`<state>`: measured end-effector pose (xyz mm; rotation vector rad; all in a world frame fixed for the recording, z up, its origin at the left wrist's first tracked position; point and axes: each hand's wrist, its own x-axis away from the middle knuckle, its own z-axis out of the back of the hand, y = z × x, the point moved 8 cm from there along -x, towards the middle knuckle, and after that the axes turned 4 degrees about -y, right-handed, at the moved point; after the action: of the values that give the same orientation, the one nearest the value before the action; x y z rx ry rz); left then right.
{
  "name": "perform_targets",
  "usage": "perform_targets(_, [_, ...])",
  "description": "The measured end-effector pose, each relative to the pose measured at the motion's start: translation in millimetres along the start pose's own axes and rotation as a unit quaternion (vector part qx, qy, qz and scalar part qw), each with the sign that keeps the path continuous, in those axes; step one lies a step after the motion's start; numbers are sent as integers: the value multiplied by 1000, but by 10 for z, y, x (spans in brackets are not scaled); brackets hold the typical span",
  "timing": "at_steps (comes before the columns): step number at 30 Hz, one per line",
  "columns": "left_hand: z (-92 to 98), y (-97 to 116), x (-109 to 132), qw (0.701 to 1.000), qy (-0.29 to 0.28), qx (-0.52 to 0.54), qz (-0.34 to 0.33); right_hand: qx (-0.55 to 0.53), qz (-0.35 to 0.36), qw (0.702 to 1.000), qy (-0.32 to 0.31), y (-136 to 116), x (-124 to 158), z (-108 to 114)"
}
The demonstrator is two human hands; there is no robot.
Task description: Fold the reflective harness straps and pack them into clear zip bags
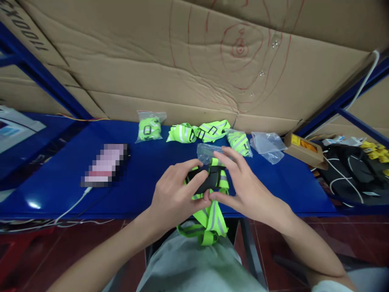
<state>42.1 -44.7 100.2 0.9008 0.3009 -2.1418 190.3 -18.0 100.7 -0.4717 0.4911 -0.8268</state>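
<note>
A neon-green reflective vest [214,217] with grey stripes and a black panel is bunched between my hands at the table's front edge, its straps hanging towards my lap. My left hand [178,192] is closed on the black panel, thumb on top and fingertips beneath. From the other side my right hand [243,184] grips the bundle's edge between its thumb and long, fairly straight fingers. Just beyond my hands lies a clear plastic bag [206,152].
Along the back of the blue table [139,174] lie a bagged vest [150,127], folded vests [182,133], another bagged vest [239,142], clear bags [267,145] and a small cardboard box [305,150]. A blurred-out phone [106,164] with a white cable lies left. Cardboard [136,61] walls the back.
</note>
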Motion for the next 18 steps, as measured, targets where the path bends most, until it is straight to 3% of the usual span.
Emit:
perform_targets(3, [-85, -4, -52, 999, -23, 10, -29, 69, 46, 995, -47, -59, 4, -48])
perform_targets(5, [-153, -43, -84, 997, -55, 59, -16, 63, 73, 990, -101, -74, -4, -153])
perform_targets(7, [-226, -77, -118, 988, -87, 128, 16, 62, 73, 989, -114, -69, -46, -227])
perform_targets(9, [-268, -85, -154, 980, -96, 170, 40, 94, 26, 992, -84, -12, -127, -248])
perform_targets(13, [-303, -137, -179, 979, -129, 150, 45, 165, -57, 984, -42, 188, -224, -186])
perform_targets(16, [-172, -392, -128, 971, -159, 157, 88, 83, -56, 995, -25, 443, -136, 37])
perform_targets(18, [63, -701, -57, 965, -129, 164, 159, -17, -83, 996, 20, 725, 37, 316])
